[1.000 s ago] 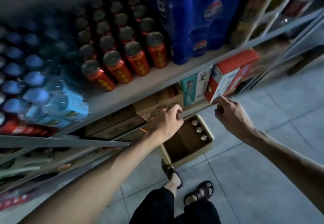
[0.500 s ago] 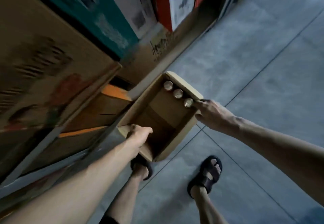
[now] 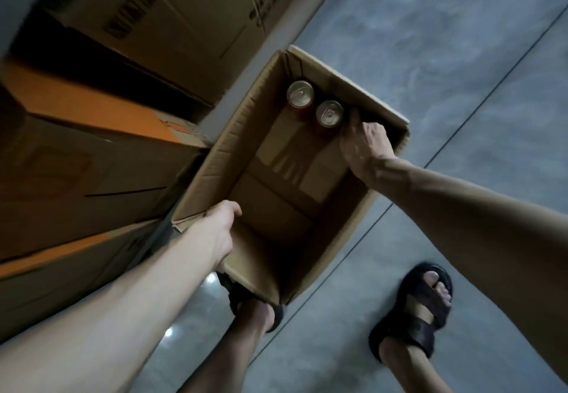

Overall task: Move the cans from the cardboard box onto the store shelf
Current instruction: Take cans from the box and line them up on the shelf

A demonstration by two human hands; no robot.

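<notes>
Grey floor [image 3: 461, 54] below, our left hand [image 3: 218, 232] gripped the cardboard box [image 3: 221, 152] rim, our right hand [image 3: 365, 146] curled beside two cans [image 3: 300, 93], we couldn't tell round what.

Cardboard box [image 3: 212, 177], centre: matt brown corrugated board, with the fluted edge exposed along the rim.
Cans [image 3: 300, 94], upper centre: bright metal tops, glossy.
Floor [image 3: 445, 39], right: grey, smooth, semi-gloss with light spots.
Stacked cartons [image 3: 92, 162], left: matt board with orange faces.
Sandals [image 3: 421, 315], lower right: dark, matt, rough-textured.

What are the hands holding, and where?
The left hand grips the cardboard box by its near rim. The right hand reaches beside two cans; its hold is hidden.
</notes>
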